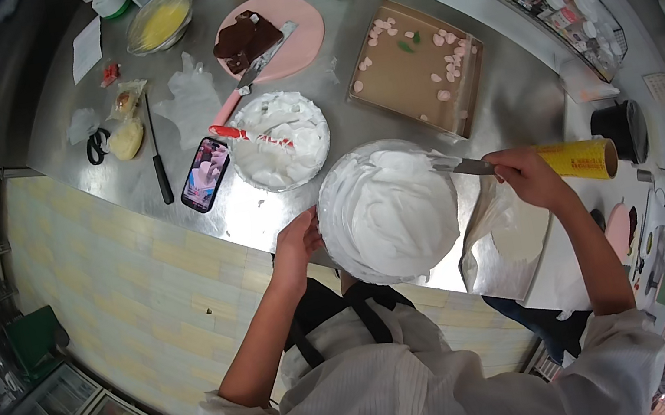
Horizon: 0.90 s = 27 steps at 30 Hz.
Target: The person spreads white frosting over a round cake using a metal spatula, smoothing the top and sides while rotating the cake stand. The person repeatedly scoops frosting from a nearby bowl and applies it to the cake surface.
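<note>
A round form thickly covered in white cream (pixel 402 212), like a cake, sits close in front of me at the table's edge. My left hand (pixel 300 244) is at its left side, fingers curled against the rim and partly hidden. In my right hand (pixel 523 172) is a palette knife (pixel 454 166), its cream-smeared blade at the upper right edge of the form. Just beyond stands a bowl of white cream (pixel 285 162), with a red-handled spatula (pixel 229 132) lying in it.
A phone (pixel 205 174) and a long knife (pixel 162 180) lie left. Behind are chocolate-brown pieces (pixel 246 40) on a pink round board (pixel 304 40) with a pink-handled spatula (pixel 230 106). Pink petals lie in a shallow tray (pixel 400 81). A yellow film roll (pixel 578 160) is beyond my right hand.
</note>
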Tool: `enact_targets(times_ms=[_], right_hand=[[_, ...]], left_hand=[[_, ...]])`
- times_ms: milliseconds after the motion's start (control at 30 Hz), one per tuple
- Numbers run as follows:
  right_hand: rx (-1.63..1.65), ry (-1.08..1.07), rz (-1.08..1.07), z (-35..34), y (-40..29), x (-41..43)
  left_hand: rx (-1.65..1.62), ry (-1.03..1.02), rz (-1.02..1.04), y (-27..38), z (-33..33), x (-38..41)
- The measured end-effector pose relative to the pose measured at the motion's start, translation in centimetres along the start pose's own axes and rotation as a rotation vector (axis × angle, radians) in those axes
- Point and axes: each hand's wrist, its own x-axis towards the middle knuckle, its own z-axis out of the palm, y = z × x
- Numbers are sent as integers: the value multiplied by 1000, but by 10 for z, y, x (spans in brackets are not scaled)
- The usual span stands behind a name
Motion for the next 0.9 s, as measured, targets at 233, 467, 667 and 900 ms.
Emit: enact_targets(times_ms=[233, 467, 667, 900], right_hand=[[-543, 387, -199, 62, -28, -70], [-686, 646, -118, 128, -39, -137], [-602, 759, 28, 161, -63, -211], [392, 944, 514, 243, -50, -205]], left_hand=[[46, -14, 4, 1, 2, -10], [90, -60, -3, -3, 2, -15], [37, -137, -93, -11, -16, -15], [93, -140, -80, -18, -9, -15]])
